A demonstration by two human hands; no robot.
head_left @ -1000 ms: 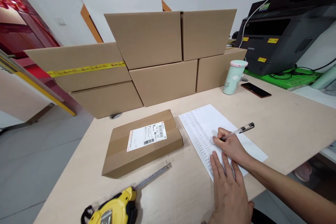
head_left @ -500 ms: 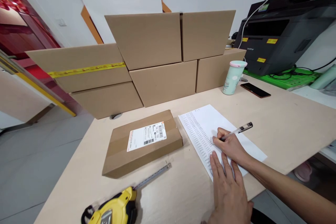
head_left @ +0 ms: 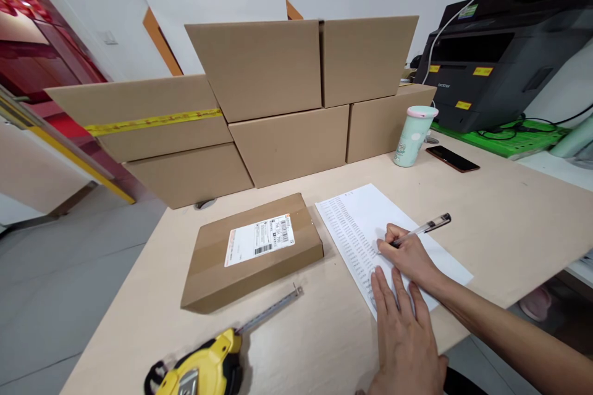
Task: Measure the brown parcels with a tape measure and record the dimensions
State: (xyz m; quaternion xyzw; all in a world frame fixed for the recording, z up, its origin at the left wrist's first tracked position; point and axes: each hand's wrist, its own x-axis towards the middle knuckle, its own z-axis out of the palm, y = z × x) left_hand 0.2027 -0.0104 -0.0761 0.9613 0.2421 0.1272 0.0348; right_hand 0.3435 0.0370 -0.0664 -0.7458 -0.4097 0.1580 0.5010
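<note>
My right hand (head_left: 410, 256) is closed round a clear pen (head_left: 428, 226) with a black cap end, its tip down at the written rows on a white sheet of paper (head_left: 370, 210). Flat on the sheet's near edge rests my left hand (head_left: 404, 327), fingers stretched and slightly spread. Left of the paper lies a shallow cardboard box (head_left: 250, 247) with a white shipping label (head_left: 259, 239) on top. Closer to me, a yellow and black tape measure (head_left: 208, 364) has a short length of blade (head_left: 271, 310) pulled out; its case is cut off by the lower frame edge.
Several cardboard boxes (head_left: 290, 145) are stacked along the back of the table (head_left: 519, 228). A mint-green cup (head_left: 414, 139) and a dark phone (head_left: 453, 158) stand and lie at the back right. Beyond them, a black printer (head_left: 491, 68) sits over a green crate (head_left: 523, 143).
My right hand and the pen have shifted very slightly to the right along the writing. The left hand stays on the paper, and the other things rest where they were.
</note>
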